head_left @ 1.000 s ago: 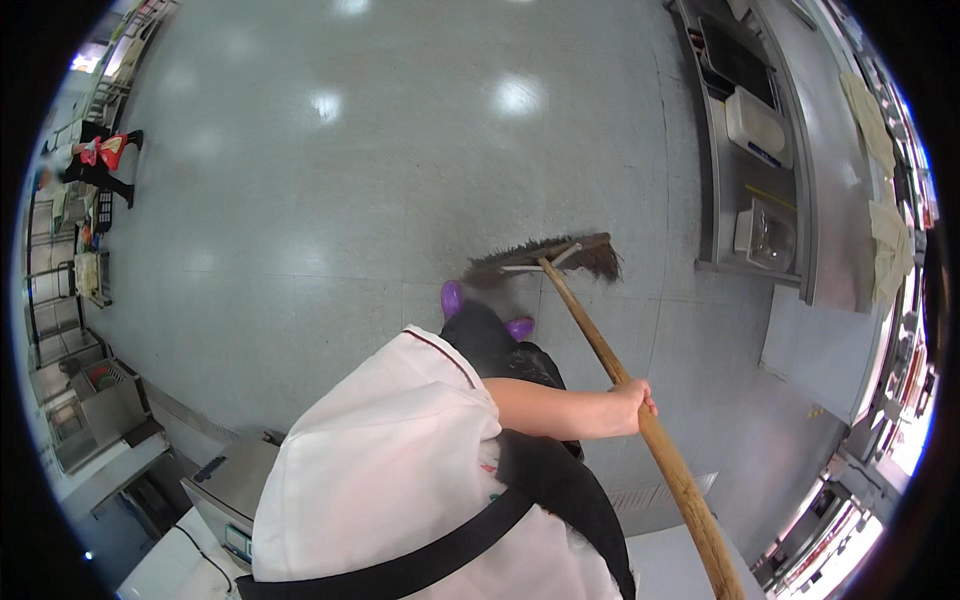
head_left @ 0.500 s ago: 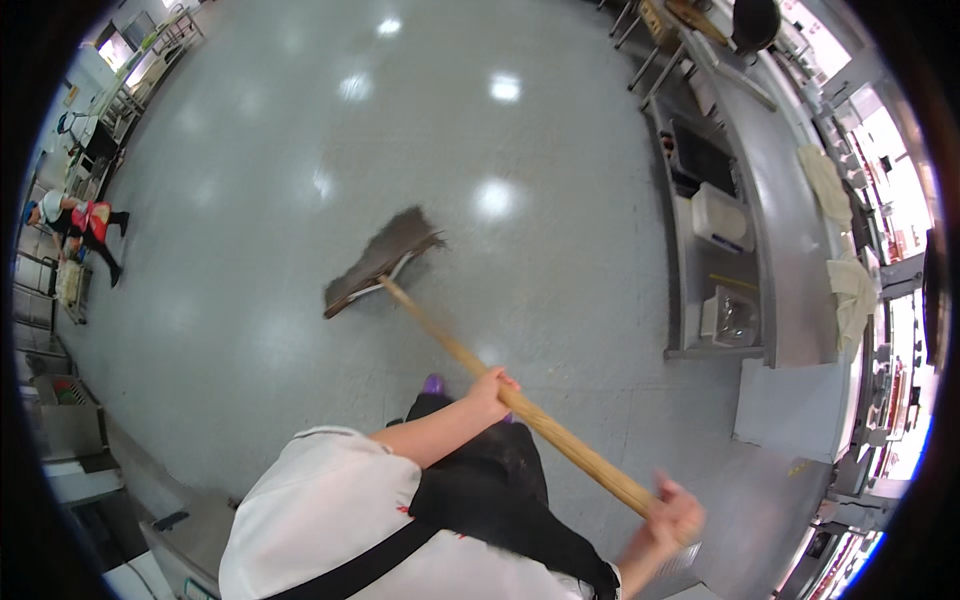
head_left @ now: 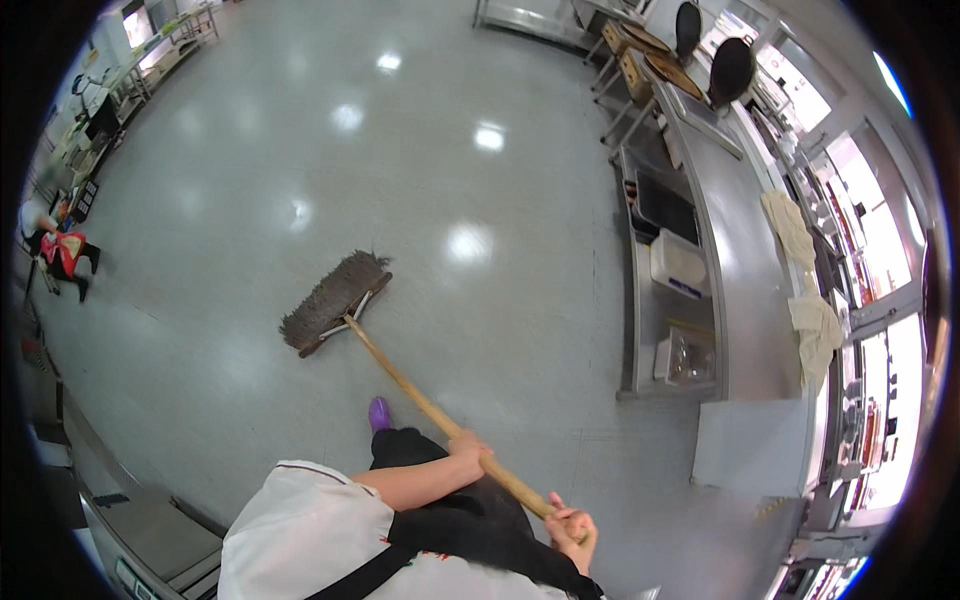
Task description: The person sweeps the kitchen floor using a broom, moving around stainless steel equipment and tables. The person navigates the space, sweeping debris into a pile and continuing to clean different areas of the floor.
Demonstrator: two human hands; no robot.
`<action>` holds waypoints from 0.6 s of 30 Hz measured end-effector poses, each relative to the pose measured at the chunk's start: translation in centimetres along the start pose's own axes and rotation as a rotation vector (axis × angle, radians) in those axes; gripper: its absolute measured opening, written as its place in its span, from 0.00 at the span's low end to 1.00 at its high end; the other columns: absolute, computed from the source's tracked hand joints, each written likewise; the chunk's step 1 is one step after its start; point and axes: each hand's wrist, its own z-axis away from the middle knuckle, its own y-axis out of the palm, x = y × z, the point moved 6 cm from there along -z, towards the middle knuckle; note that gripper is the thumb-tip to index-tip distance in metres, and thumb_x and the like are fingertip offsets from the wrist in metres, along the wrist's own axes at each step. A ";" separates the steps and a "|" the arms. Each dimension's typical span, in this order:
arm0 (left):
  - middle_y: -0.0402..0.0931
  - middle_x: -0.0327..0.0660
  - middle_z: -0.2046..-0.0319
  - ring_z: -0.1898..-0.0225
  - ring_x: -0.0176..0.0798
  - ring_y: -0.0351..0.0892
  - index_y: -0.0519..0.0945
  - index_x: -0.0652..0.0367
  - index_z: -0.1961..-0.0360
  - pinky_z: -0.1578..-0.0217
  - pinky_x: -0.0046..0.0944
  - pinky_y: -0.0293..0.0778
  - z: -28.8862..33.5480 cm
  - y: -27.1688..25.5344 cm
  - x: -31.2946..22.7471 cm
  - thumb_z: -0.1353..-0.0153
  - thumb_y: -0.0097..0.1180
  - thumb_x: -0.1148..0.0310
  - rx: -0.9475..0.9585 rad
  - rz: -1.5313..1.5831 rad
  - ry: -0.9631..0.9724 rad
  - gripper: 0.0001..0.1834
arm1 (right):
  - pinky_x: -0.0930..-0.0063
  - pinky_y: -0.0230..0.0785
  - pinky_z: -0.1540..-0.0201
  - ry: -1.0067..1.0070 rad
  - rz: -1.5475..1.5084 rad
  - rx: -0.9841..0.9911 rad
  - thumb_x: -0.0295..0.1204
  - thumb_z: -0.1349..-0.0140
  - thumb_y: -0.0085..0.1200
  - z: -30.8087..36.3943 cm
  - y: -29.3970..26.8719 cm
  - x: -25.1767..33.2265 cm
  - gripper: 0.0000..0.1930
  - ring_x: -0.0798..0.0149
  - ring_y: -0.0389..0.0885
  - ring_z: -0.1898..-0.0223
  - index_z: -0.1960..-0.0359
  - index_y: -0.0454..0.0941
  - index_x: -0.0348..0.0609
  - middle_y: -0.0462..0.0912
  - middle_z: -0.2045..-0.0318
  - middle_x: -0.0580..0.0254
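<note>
A push broom [head_left: 404,383] with a long wooden handle slants across the view in front of me. Its wide head, edged with dark bristles [head_left: 335,295], lies on the grey floor ahead and to the left. Partway up the handle, my left hand [head_left: 467,456] is wrapped round the wood. My right hand [head_left: 573,530] grips the handle close to its upper end, nearer to my body. A purple shoe [head_left: 379,413] of mine shows between the broom head and my left forearm.
To the right runs a steel counter [head_left: 745,280] with cloths [head_left: 815,335] along its far side. Its lower shelf holds a white bin [head_left: 680,263] and a clear container [head_left: 690,357]. At far left another person [head_left: 65,250] stands near equipment. Round griddles [head_left: 732,72] stand at the back right.
The broom head has shifted down and left in view, its bristles now splayed out. My right hand has come left, nearer my left hand. The view has turned somewhat.
</note>
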 end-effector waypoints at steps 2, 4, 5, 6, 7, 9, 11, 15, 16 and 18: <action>0.64 0.41 0.81 0.82 0.38 0.65 0.65 0.60 0.75 0.82 0.38 0.68 1.2 -0.2 5.8 0.38 0.45 0.71 0.004 -0.107 -0.090 0.09 | 0.52 0.65 0.46 -0.101 0.168 0.047 0.11 0.50 0.55 1.2 -5.5 3.4 0.17 0.45 0.76 0.47 0.81 0.63 0.48 0.81 0.69 0.56; 0.67 0.43 0.80 0.80 0.40 0.68 0.67 0.62 0.73 0.80 0.40 0.70 2.9 0.1 11.6 0.38 0.46 0.71 0.021 -0.254 -0.192 0.08 | 0.58 0.71 0.54 -0.175 0.389 0.056 0.19 0.49 0.58 3.3 -9.8 7.7 0.08 0.48 0.78 0.52 0.72 0.71 0.44 0.81 0.65 0.53; 0.67 0.44 0.79 0.78 0.41 0.70 0.68 0.63 0.72 0.78 0.41 0.71 4.0 -0.2 13.3 0.38 0.46 0.71 0.010 -0.283 -0.221 0.07 | 0.59 0.71 0.55 -0.099 0.485 0.008 0.26 0.48 0.62 4.3 -10.5 10.6 0.10 0.50 0.77 0.53 0.65 0.74 0.42 0.81 0.64 0.54; 0.68 0.45 0.79 0.77 0.41 0.71 0.69 0.63 0.72 0.77 0.41 0.72 4.8 -0.2 15.1 0.38 0.46 0.71 0.010 -0.311 -0.257 0.07 | 0.61 0.72 0.57 -0.031 0.589 -0.045 0.32 0.47 0.65 4.8 -11.0 12.5 0.15 0.52 0.76 0.54 0.58 0.78 0.41 0.81 0.62 0.54; 0.70 0.46 0.78 0.75 0.43 0.74 0.72 0.62 0.69 0.73 0.44 0.74 5.1 -1.0 16.7 0.39 0.48 0.72 -0.107 -0.262 -0.300 0.05 | 0.59 0.72 0.57 -0.164 0.943 0.015 0.31 0.47 0.64 4.8 -10.2 13.7 0.15 0.50 0.77 0.55 0.59 0.78 0.40 0.81 0.60 0.51; 0.72 0.46 0.75 0.73 0.45 0.76 0.72 0.62 0.64 0.70 0.47 0.77 5.9 -1.4 18.6 0.39 0.50 0.73 -0.158 -0.286 -0.334 0.04 | 0.56 0.72 0.57 -0.435 1.633 0.202 0.29 0.48 0.64 5.0 -8.4 14.0 0.15 0.45 0.79 0.55 0.59 0.79 0.38 0.81 0.58 0.45; 0.73 0.45 0.72 0.71 0.46 0.77 0.71 0.62 0.61 0.69 0.47 0.78 3.5 -3.2 21.4 0.38 0.50 0.73 -0.035 -0.389 -0.400 0.06 | 0.56 0.72 0.57 0.353 1.678 0.235 0.25 0.49 0.61 5.2 -12.6 8.0 0.15 0.41 0.80 0.60 0.59 0.79 0.37 0.82 0.62 0.41; 0.73 0.46 0.77 0.73 0.48 0.79 0.73 0.63 0.65 0.73 0.49 0.78 0.8 -5.8 24.1 0.39 0.52 0.73 -0.103 -0.315 -0.416 0.05 | 0.56 0.71 0.57 0.575 1.733 0.328 0.25 0.50 0.60 4.1 -13.8 3.3 0.15 0.41 0.80 0.59 0.58 0.78 0.37 0.81 0.62 0.41; 0.71 0.46 0.79 0.75 0.48 0.78 0.73 0.64 0.68 0.76 0.49 0.77 0.0 -6.6 24.3 0.39 0.52 0.74 -0.057 -0.396 -0.400 0.04 | 0.56 0.71 0.57 0.579 1.741 0.339 0.25 0.50 0.60 3.7 -13.8 2.4 0.15 0.41 0.80 0.59 0.58 0.78 0.37 0.81 0.63 0.41; 0.70 0.47 0.83 0.82 0.47 0.75 0.72 0.66 0.74 0.82 0.48 0.75 -1.1 -8.2 23.1 0.41 0.52 0.76 -0.093 -0.460 -0.357 0.06 | 0.56 0.71 0.56 0.580 1.736 0.370 0.25 0.51 0.60 2.2 -13.2 0.4 0.16 0.41 0.80 0.59 0.58 0.77 0.37 0.81 0.63 0.41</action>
